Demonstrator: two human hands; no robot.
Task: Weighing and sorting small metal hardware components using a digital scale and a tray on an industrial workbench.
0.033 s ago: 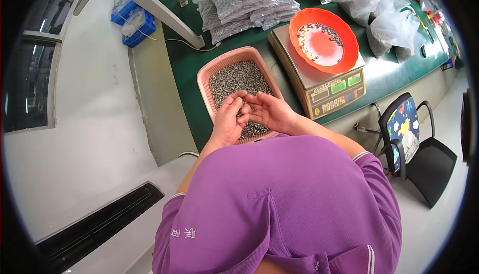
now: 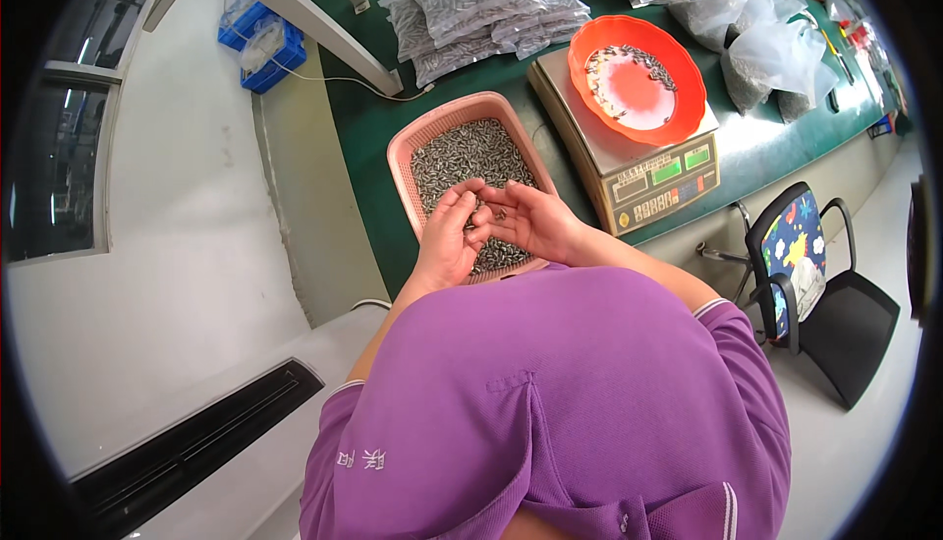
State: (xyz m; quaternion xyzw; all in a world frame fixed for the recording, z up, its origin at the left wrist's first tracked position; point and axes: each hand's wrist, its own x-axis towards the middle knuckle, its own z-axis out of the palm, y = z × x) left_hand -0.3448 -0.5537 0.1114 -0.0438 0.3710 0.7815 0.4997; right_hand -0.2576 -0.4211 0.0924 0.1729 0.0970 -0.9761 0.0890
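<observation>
On a green table [image 2: 365,162], small metal pieces [image 2: 470,152] fill a pink basket [image 2: 399,169] stretching lengthwise away below us; our left hand [image 2: 451,236], curled, contents unclear, hovers over its left side, our right hand [image 2: 535,223], loosely cupped with pieces, its right.

Cupped fingers [image 2: 458,212] over pink basket [image 2: 523,137]

Bright, fairly even light fills the frame and leaves soft shadows, while white glare washes over the bench [image 2: 771,139] at upper right and thin lamp reflections streak the dark window panes [image 2: 57,171] at left. Near the centre the hands [image 2: 540,226] look reasonably sharp, though the tiny metal pieces [image 2: 471,152] blend together. Fisheye distortion bends straight edges toward a black, blue-fringed rim.
</observation>
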